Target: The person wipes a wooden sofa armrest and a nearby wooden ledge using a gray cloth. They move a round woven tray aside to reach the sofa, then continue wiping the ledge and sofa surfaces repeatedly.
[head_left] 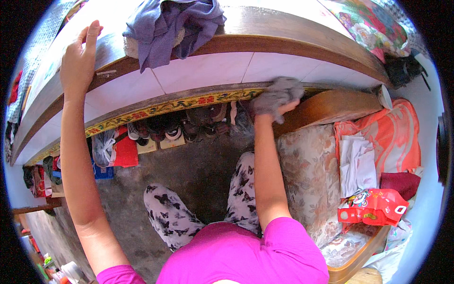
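Note:
My right hand (pixel 288 107) grips a crumpled grey cloth (pixel 278 94), pressed to the wooden ledge below the white tiles (pixel 203 73) and smeared by motion. Beneath that ledge runs a yellow patterned border strip (pixel 165 108). My left hand (pixel 79 61) rests at the dark wooden edge (pixel 265 40) of the raised platform, holding nothing, its fingers stretched out. A blue-purple cloth (pixel 170 33) hangs over the same edge between my hands, with something pale and fluffy partly hidden under it.
Several shoes (pixel 172 132), a red bag (pixel 126 150) and plastic bags sit under the platform. At right stands a wood-framed floral sofa (pixel 305 175) holding an orange cloth (pixel 392 137), white folded cloth (pixel 357 165) and red package (pixel 376 208). A floral pillow (pixel 369 26) lies at the far right.

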Tool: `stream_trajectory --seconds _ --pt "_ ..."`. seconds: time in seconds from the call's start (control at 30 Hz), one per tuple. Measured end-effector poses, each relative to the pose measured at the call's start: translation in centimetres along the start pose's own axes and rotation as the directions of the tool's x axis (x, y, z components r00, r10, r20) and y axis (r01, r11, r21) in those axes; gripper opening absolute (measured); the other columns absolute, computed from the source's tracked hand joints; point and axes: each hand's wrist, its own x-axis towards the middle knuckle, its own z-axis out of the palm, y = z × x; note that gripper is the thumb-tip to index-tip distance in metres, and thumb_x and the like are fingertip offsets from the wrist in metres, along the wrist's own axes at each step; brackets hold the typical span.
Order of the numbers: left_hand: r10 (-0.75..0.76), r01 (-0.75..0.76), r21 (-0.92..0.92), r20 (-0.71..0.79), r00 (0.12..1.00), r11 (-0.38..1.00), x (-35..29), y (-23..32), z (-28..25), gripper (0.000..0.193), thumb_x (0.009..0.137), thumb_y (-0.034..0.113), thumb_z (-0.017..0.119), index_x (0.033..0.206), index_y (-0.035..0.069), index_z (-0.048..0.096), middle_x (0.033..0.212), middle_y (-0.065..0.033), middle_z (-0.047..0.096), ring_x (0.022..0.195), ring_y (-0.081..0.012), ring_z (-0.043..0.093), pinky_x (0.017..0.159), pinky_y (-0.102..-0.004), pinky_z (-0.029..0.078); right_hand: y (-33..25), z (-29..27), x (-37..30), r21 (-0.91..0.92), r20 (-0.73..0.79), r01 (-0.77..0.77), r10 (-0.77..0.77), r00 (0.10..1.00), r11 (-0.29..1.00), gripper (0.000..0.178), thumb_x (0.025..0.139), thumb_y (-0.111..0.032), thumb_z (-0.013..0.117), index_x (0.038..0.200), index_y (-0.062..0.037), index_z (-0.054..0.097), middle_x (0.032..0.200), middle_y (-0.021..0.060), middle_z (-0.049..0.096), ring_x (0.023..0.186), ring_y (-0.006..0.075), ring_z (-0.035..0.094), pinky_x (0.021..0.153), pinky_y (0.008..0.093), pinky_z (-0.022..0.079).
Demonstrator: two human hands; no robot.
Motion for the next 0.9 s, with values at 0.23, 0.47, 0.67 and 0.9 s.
stream_trajectory --seconds 0.23,0.47,0.67,0.9 --pt "-0.011 0.013 -0.032 0.092 0.996 0.999 1.2 3.4 -0.7 0.067 0.102 0.067 0.042 0.122 0.013 0.076 0.121 -0.0096 0.075 0.117 -0.0283 0.069 0.104 -0.0386 0.049 8.9 1.8 -10.0 -0.488 -0.172 0.166 -0.281 0.944 0.857 0.075 0.102 -0.038 0.058 0.161 -0.0136 0.02 0.156 0.0166 0.034 0.146 0.0323 0.033 0.124 0.0481 0.021" --pt "-0.07 0.072 -0.016 0.096 0.993 0.997 1.1 1.7 -3.1 0.067 0.102 0.066 0.042 0.121 0.011 0.076 0.119 -0.0118 0.075 0.115 -0.0271 0.069 0.103 -0.0366 0.048 1.5 -1.2 1.4 -0.461 -0.414 -0.095 -0.119 0.902 0.882 0.091 0.098 -0.016 0.066 0.162 -0.0008 0.003 0.167 0.0287 0.007 0.152 0.0412 0.021 0.126 0.0485 0.018" --pt "-0.055 0.057 -0.023 0.091 0.994 0.998 1.4 1.8 -1.7 0.067 0.103 0.065 0.042 0.121 0.01 0.076 0.119 -0.012 0.075 0.115 -0.0282 0.069 0.103 -0.0372 0.048 2.1 -0.4 -0.5 -0.498 -0.369 -0.066 -0.143 0.918 0.865 0.084 0.103 -0.016 0.06 0.162 -0.0103 0.001 0.163 0.0211 0.022 0.14 0.034 0.038 0.118 0.0461 0.032" --pt "-0.055 0.058 -0.023 0.122 0.991 0.998 1.2 0.8 -2.9 0.068 0.104 0.065 0.042 0.119 0.007 0.075 0.118 -0.0122 0.075 0.116 -0.0277 0.068 0.105 -0.0372 0.046 -1.8 1.2 0.9 -0.431 -0.308 -0.087 -0.055 0.95 0.898 0.082 0.102 -0.019 0.06 0.159 0.0051 0.007 0.165 0.0275 0.017 0.152 0.0379 0.024 0.125 0.0451 0.018"
